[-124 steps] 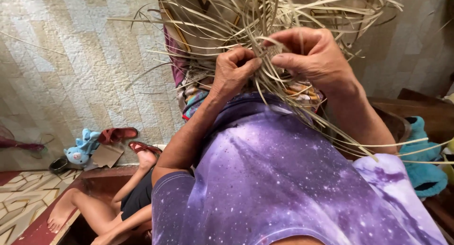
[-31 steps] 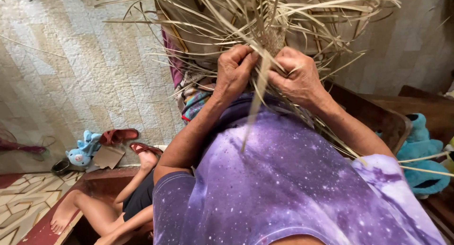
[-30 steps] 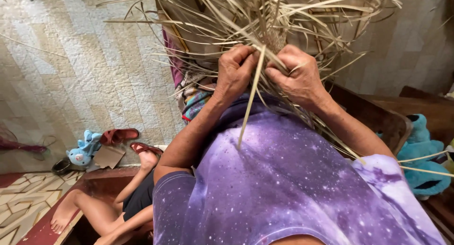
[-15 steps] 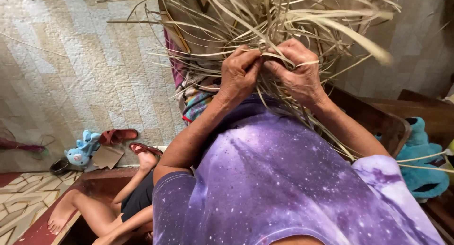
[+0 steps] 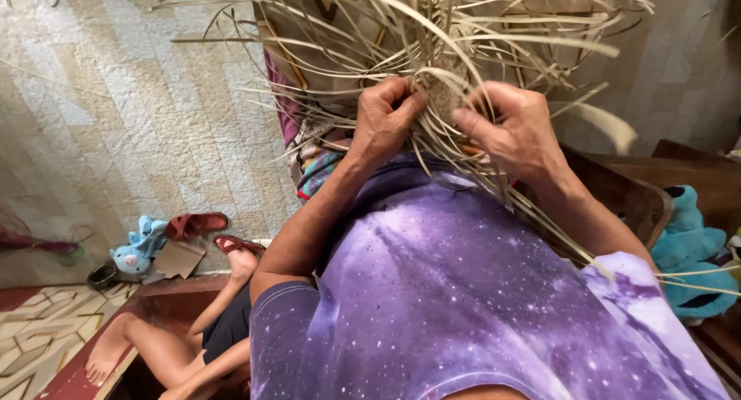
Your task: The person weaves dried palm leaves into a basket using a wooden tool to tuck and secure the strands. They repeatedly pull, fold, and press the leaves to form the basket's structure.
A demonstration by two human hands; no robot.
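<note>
A tangle of dry, pale straw strips [image 5: 432, 30] fans out above my purple shirt [image 5: 463, 292], with a woven patch at its centre between my hands. My left hand [image 5: 386, 122] pinches strips at the left edge of that woven patch, fingers curled shut on them. A little apart, my right hand [image 5: 513, 130] grips other strips on the right side, with its thumb and forefinger pointing toward the left hand. Long loose strips trail down past my right forearm.
Bare legs in dark shorts [image 5: 185, 338] stretch across the lower left. A blue plush toy [image 5: 135, 249], a piece of cardboard and red sandals [image 5: 197, 224] lie on the patterned floor. A dark wooden frame [image 5: 625, 195] and a teal plush [image 5: 691, 253] are at the right.
My hands have drawn slightly apart, the right one shifting to the right. The strip that hung down over my shirt a second ago has been pulled up into the bundle.
</note>
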